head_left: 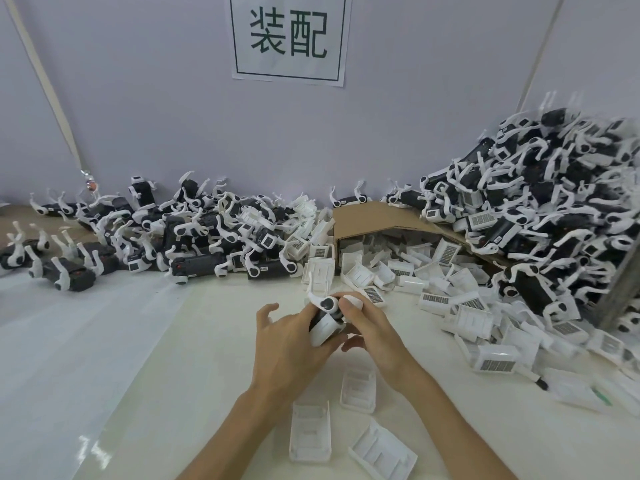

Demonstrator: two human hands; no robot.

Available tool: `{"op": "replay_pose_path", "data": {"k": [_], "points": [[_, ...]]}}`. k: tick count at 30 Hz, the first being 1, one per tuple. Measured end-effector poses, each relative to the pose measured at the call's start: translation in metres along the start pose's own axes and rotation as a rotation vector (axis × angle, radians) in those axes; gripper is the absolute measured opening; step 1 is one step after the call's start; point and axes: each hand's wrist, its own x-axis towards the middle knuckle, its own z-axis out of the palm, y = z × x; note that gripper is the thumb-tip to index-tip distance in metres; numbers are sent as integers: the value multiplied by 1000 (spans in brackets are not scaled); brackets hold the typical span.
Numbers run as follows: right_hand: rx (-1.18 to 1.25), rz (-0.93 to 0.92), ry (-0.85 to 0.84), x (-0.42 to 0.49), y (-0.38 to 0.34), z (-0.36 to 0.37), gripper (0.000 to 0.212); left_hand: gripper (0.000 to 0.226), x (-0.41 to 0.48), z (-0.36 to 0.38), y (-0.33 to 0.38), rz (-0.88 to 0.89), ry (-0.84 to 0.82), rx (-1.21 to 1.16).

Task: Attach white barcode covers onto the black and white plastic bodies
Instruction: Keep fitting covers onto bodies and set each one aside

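White cover (322,332) sits on the black and white body (327,304), mid-worktop (173,341). My left hand (287,344) curls round the body to steady it, outer fingers (268,311) splayed loose. My right hand (370,332) grips the other side, pressing the cover home, I reckon. Spare covers (310,431) wait by the front edge.

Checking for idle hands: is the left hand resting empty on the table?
No, the left hand grips the black and white body together with the right hand.
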Motion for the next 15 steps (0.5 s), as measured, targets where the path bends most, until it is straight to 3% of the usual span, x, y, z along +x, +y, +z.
{"op": "replay_pose_path", "data": {"k": [6, 15], "points": [[-80, -91, 34, 2, 4, 4, 19, 31, -4, 7, -3, -35, -96, 65], [-83, -121, 63, 0, 7, 6, 39, 29, -5, 9, -2, -29, -89, 82]]}}
